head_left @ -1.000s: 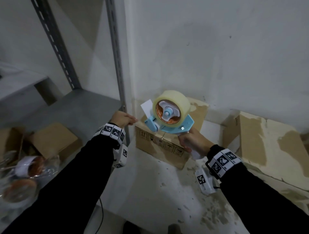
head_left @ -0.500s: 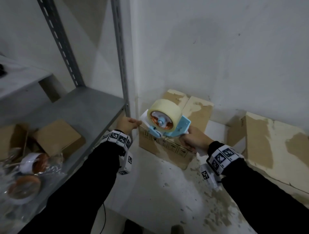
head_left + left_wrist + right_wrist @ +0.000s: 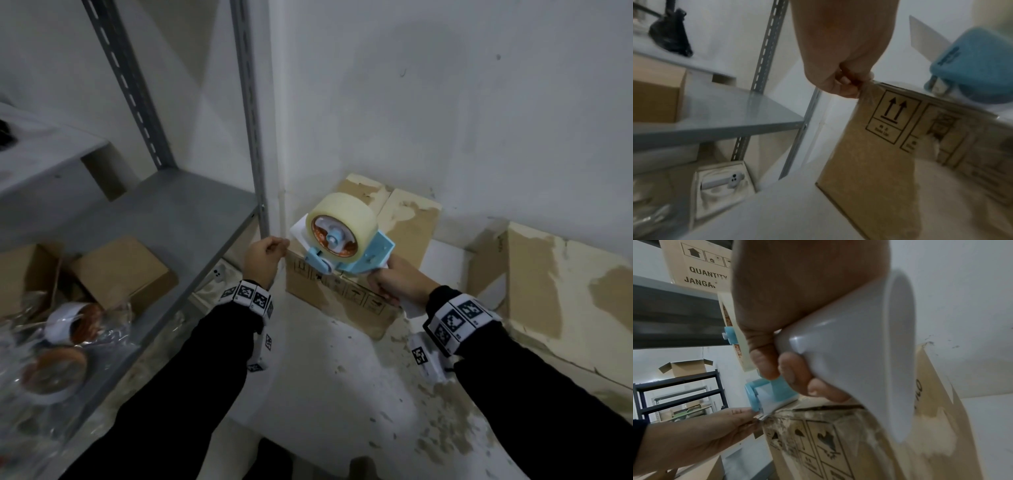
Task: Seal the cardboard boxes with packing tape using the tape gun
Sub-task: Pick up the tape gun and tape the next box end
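A blue tape gun (image 3: 346, 245) with a roll of clear tape (image 3: 342, 222) sits on the near top edge of a brown cardboard box (image 3: 346, 294) against the wall. My right hand (image 3: 397, 282) grips the gun's white handle (image 3: 859, 353). My left hand (image 3: 265, 255) is at the box's left top corner and pinches the free end of the clear tape (image 3: 866, 92), which lies over that corner. The box's side (image 3: 869, 162) bears printed arrow symbols. The blue gun body (image 3: 972, 71) is at the right of the left wrist view.
A grey metal shelf (image 3: 164, 219) stands at the left with small cardboard boxes (image 3: 126, 270) and spare tape rolls (image 3: 68, 322). Another worn box (image 3: 548, 291) lies at the right. The white surface (image 3: 325, 394) in front is flecked with paper scraps. A white wall is close behind.
Both hands have come down and forward from mid-air to the box. The tape gun now rests on the box's top edge and my left hand is at the box's left corner.
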